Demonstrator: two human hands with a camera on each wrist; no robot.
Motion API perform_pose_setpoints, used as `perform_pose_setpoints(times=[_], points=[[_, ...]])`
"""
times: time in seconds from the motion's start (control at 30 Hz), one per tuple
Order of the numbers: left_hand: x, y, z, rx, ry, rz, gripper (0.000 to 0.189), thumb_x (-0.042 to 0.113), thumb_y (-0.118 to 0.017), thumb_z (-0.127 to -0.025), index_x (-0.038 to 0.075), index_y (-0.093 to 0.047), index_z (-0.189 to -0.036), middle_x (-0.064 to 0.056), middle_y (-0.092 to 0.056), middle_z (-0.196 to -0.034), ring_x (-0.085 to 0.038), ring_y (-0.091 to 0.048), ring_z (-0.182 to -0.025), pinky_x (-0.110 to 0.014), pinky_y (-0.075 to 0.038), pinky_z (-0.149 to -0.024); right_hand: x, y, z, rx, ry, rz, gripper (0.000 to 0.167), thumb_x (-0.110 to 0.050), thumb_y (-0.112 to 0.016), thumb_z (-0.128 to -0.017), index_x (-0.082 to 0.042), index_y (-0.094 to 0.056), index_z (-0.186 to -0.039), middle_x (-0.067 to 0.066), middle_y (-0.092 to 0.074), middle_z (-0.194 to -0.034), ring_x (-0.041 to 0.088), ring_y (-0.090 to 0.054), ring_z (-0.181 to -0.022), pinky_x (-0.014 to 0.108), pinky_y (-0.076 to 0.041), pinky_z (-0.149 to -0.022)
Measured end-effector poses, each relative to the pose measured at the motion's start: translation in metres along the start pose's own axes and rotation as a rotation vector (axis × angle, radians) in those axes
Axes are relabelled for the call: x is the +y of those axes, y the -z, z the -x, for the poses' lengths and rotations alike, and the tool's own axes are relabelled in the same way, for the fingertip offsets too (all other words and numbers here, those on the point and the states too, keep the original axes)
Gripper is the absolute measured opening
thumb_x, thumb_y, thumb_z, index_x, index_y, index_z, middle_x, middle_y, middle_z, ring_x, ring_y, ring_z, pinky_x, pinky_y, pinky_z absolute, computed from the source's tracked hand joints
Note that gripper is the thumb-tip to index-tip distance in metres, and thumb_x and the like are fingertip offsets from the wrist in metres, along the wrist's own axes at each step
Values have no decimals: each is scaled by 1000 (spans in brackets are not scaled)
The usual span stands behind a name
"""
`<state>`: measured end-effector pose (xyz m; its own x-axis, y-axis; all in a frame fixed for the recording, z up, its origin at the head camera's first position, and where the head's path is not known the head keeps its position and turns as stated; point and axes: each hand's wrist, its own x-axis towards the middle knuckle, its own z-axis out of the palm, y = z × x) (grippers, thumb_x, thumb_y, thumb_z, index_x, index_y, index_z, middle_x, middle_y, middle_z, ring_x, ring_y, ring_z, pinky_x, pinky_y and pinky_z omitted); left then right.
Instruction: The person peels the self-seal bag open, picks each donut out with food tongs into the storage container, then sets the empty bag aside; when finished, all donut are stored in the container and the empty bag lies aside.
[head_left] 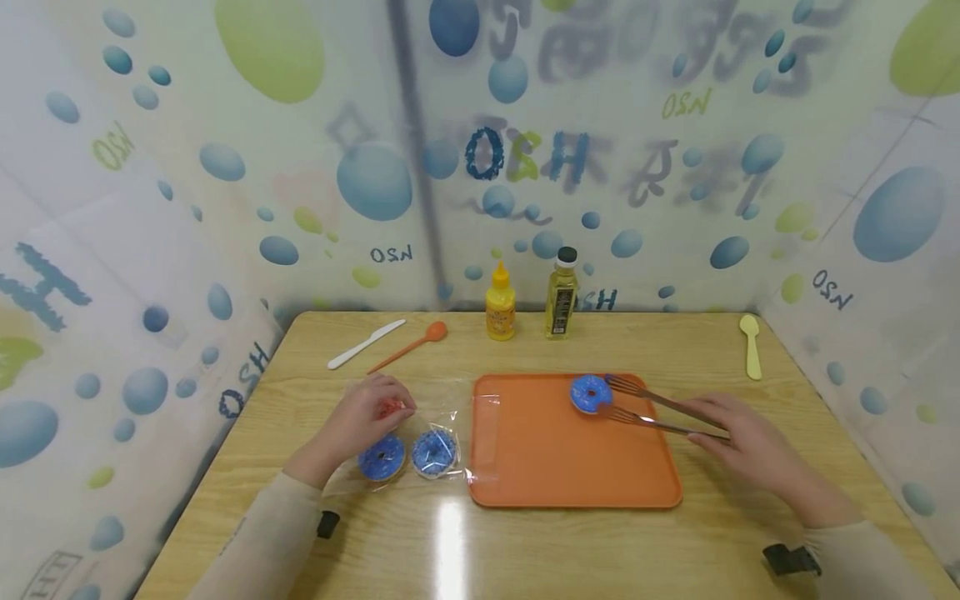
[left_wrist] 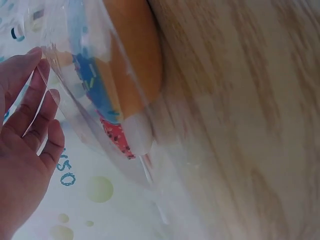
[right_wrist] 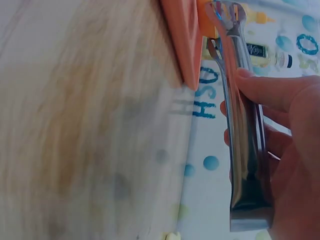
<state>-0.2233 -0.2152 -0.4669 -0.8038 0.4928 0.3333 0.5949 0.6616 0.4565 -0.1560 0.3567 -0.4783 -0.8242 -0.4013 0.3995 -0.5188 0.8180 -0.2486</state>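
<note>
My left hand [head_left: 360, 421] pinches the edge of a clear plastic bag [left_wrist: 55, 82] between thumb and fingertips. The bag lies left of the tray and contains a blue doughnut [head_left: 372, 462], a sprinkled blue doughnut [head_left: 424, 460] and a red-topped doughnut [left_wrist: 116, 136], the last mostly hidden by the hand in the head view. My right hand [head_left: 757, 442] grips metal tongs [head_left: 671, 405] by their arms. The tongs' forked tips are around a blue doughnut [head_left: 581, 388] at the back right of the orange tray [head_left: 555, 467].
Behind the tray stand a yellow squeeze bottle [head_left: 500, 312] and an oil bottle [head_left: 561, 300]. A white knife [head_left: 367, 345] and an orange spoon [head_left: 408, 346] lie at the back left, a yellow spoon [head_left: 752, 346] at the back right. A patterned curtain [head_left: 375, 183] encloses the table.
</note>
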Motion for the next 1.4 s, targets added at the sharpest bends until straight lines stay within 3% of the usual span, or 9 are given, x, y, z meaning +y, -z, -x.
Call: perform_pose_setpoints(times=[0.23, 0.5, 0.67, 0.83, 1.07, 1.27, 1.4], points=[[-1, 0, 0, -1, -2, 5, 4, 17, -80, -91, 16, -76, -89, 6, -73, -96, -14, -61, -94, -38, -54, -82, 7, -2, 7, -15, -15, -6, 51, -9, -86, -81, -9, -69, -129, 5, -70, -116, 22, -62, -102, 42, -55, -78], [-3, -1, 2, -19, 18, 13, 4, 18, -78, -93, 18, -76, -90, 8, -71, -96, -13, -58, -92, -34, -52, -80, 11, -5, 12, -24, 8, -5, 57, -10, -87, -80, -4, -67, -132, 6, -69, -118, 26, -62, -102, 47, -55, -80], [-5, -2, 2, -12, 16, 13, 4, 18, -79, -93, 18, -76, -90, 8, -71, -96, -12, -57, -90, -33, -51, -78, 9, -2, 10, -43, -4, -7, 59, -15, -87, -81, -7, -66, -136, 5, -68, -122, 24, -60, -107, 47, -55, -81], [-5, -3, 3, -9, 19, 8, 6, 17, -80, -91, 21, -76, -90, 8, -71, -97, -12, -58, -91, -34, -53, -79, 4, -2, 7, -10, 2, -9, 62, -14, -89, -79, -8, -66, -136, 6, -67, -122, 23, -59, -108, 45, -53, -83], [-4, -4, 4, 0, 0, 15, 8, 14, -81, -90, 21, -75, -90, 9, -71, -97, -13, -60, -92, -35, -55, -80, -23, -17, -4, -18, 33, -56, 59, -17, -86, -83, -11, -64, -138, 3, -66, -125, 24, -60, -111, 49, -53, -85], [-3, -4, 5, 14, -16, 11, 8, 14, -80, -90, 21, -76, -91, 9, -71, -97, -13, -60, -93, -35, -54, -80, -54, -35, -27, -126, 38, -83, 56, -23, -79, -92, -17, -60, -145, 2, -63, -131, 22, -60, -116, 46, -57, -89], [-4, -3, 4, 11, -14, 14, 6, 15, -80, -91, 20, -76, -91, 8, -71, -97, -13, -60, -92, -35, -55, -79, -73, -41, -44, -181, 92, -69, 54, -28, -76, -95, -18, -61, -145, 1, -63, -132, 21, -62, -117, 44, -57, -91]])
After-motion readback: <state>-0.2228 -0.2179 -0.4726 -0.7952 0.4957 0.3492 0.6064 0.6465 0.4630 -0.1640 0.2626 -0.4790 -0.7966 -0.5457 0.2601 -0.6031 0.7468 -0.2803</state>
